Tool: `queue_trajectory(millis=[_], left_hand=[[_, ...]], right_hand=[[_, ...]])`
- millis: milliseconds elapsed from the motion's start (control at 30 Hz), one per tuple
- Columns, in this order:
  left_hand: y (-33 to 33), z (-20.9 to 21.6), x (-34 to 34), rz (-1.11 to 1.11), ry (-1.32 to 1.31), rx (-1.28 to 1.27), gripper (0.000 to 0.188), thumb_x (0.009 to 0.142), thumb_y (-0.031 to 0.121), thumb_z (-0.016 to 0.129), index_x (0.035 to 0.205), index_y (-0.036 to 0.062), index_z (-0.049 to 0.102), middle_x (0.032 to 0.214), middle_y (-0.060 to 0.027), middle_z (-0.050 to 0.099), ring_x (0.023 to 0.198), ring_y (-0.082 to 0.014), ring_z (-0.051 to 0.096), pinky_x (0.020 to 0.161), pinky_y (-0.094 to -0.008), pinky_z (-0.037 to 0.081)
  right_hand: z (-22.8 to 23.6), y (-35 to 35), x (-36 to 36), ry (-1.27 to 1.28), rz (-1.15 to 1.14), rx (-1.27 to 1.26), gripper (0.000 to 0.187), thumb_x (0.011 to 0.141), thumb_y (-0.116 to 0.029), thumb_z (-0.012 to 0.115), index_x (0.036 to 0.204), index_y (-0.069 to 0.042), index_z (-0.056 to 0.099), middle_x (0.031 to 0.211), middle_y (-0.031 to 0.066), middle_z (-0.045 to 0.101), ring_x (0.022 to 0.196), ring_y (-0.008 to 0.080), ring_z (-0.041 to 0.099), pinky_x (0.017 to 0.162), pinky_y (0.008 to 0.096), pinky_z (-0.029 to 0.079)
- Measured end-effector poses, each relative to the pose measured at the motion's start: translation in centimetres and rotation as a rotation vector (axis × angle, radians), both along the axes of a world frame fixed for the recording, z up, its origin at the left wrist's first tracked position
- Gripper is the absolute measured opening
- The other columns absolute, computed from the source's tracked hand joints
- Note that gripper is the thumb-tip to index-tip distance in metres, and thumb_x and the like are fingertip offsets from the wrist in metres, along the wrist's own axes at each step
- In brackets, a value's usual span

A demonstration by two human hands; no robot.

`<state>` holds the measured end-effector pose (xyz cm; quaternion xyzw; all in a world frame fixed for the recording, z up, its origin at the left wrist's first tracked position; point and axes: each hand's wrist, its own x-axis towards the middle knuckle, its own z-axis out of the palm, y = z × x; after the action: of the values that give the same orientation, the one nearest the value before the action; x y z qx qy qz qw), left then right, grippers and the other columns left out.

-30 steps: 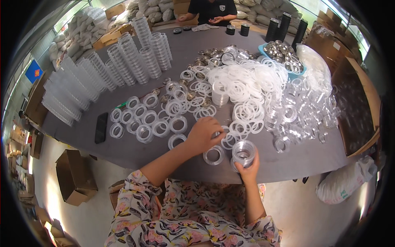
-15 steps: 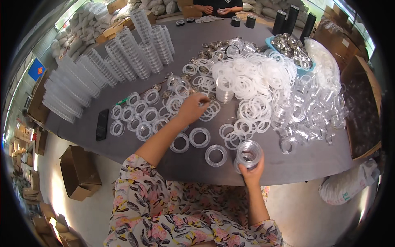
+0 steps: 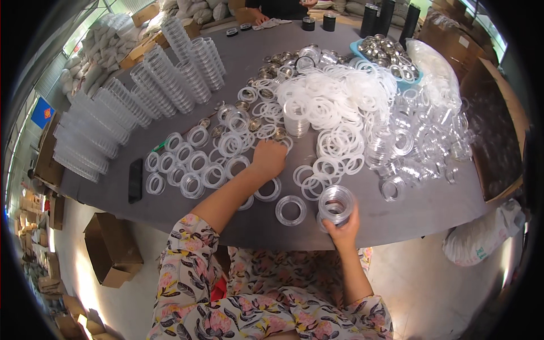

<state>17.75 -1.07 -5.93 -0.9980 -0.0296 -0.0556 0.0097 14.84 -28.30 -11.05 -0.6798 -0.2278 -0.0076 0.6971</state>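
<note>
My right hand (image 3: 345, 231) is wrapped round a short stack of clear plastic rings (image 3: 334, 195) near the table's front edge, thumb on the near side. My left hand (image 3: 270, 158) is over the middle of the table with its fingers curled down at several white flat rings (image 3: 288, 141); what it pinches, if anything, is hidden. Just left of the stack lies a single clear ring (image 3: 290, 221). Under my left forearm another clear ring (image 3: 268, 196) is partly covered. Several clear rings (image 3: 196, 161) are laid out to the left, some with white rings by them.
Tall stacks of clear containers (image 3: 139, 102) stand at the left, by a dark phone (image 3: 135, 180). White rings are heaped (image 3: 328, 93) centrally; clear rings (image 3: 405, 141) pile up rightward. A blue basin (image 3: 419, 81) holds metal lids. Across the table is another person (image 3: 283, 8).
My left hand has come nearer and its fingers have turned down among the white rings. My right hand still holds the stack. The whole view has shifted slightly.
</note>
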Motion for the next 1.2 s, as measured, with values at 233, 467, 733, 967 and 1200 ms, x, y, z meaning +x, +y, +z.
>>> queue_trajectory(millis=[233, 467, 733, 967, 1200], left_hand=[[0.4, -0.5, -0.4, 0.045, -0.028, -0.086, 0.015, 0.067, 0.02, 0.069, 0.076, 0.0096, 0.063, 0.076, -0.0089, 0.064, 0.08, -0.0272, 0.062, 0.074, -0.0406, 0.043], [-0.2, 1.3, -2.1, 0.09, -0.301, -0.493, 0.017, 0.069, 0.015, 0.066, 0.078, 0.0033, 0.059, 0.072, -0.0117, 0.063, 0.068, -0.029, 0.061, 0.061, -0.0394, 0.047], [1.4, 2.0, -3.7, 0.349, -0.452, -1.386, 0.014, 0.077, 0.007, 0.063, 0.087, -0.0028, 0.059, 0.075, -0.004, 0.061, 0.069, -0.0097, 0.058, 0.061, -0.022, 0.045], [1.4, 3.3, -8.4, 0.275, -0.518, -1.425, 0.01, 0.078, 0.003, 0.063, 0.087, -0.0004, 0.059, 0.078, -0.0041, 0.063, 0.069, -0.0092, 0.058, 0.064, -0.0215, 0.044], [-4.0, 2.1, -12.5, -0.011, -0.66, -0.741, 0.018, 0.073, 0.002, 0.065, 0.088, 0.0099, 0.061, 0.078, -0.0012, 0.061, 0.074, -0.0141, 0.059, 0.07, -0.0293, 0.043]], right_hand=[[0.3, 0.1, 0.0, -0.028, -0.02, -0.028, 0.082, 0.062, -0.017, 0.083, 0.129, 0.005, 0.04, 0.113, 0.0139, 0.058, 0.103, 0.0218, 0.057, 0.09, 0.0343, 0.045], [1.1, 0.2, -0.1, -0.059, -0.035, -0.048, 0.081, 0.062, -0.017, 0.083, 0.129, 0.003, 0.041, 0.111, 0.0132, 0.059, 0.102, 0.0217, 0.059, 0.09, 0.0337, 0.046], [0.4, 0.3, -0.1, -0.059, -0.045, -0.034, 0.083, 0.061, -0.017, 0.084, 0.13, 0.003, 0.04, 0.111, 0.0136, 0.059, 0.102, 0.0221, 0.058, 0.09, 0.0341, 0.046], [-0.2, 0.1, -0.4, -0.032, -0.125, -0.009, 0.085, 0.061, -0.018, 0.084, 0.13, 0.004, 0.039, 0.116, 0.0155, 0.056, 0.105, 0.0233, 0.056, 0.092, 0.0356, 0.045], [-0.3, 0.0, -0.3, -0.011, -0.108, -0.025, 0.088, 0.062, -0.025, 0.084, 0.131, 0.006, 0.038, 0.118, 0.0155, 0.054, 0.108, 0.0245, 0.054, 0.094, 0.0358, 0.043]])
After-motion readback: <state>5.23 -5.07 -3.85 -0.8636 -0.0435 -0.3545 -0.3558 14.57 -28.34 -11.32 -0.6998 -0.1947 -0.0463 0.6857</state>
